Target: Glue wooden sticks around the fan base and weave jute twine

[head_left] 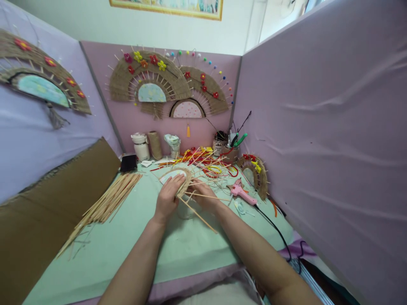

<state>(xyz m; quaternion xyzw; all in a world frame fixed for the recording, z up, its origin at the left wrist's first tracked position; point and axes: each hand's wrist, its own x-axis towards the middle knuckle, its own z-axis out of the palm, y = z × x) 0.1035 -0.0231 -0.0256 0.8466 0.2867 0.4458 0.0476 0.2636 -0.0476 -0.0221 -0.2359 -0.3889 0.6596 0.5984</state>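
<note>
A half-made fan [184,186] is tilted above the green cloth, with a pale half-round centre, a woven twine band and thin wooden sticks [208,196] fanning out from its edge. My left hand [169,197] grips its left side, fingers lying over the pale centre and the band. On the other side, my right hand [205,197] is closed around the band's edge among the sticks; its fingertips are partly hidden. A pink glue gun [242,192] lies to the right of my right hand, its black cord running toward the front edge.
Loose wooden sticks [106,197] lie in a bundle at left beside a cardboard sheet [60,203]. Red and yellow craft stems [210,159] are heaped behind my hands. A white jar [140,146], a twine roll [155,145] and a small finished fan [259,176] stand along the back and right.
</note>
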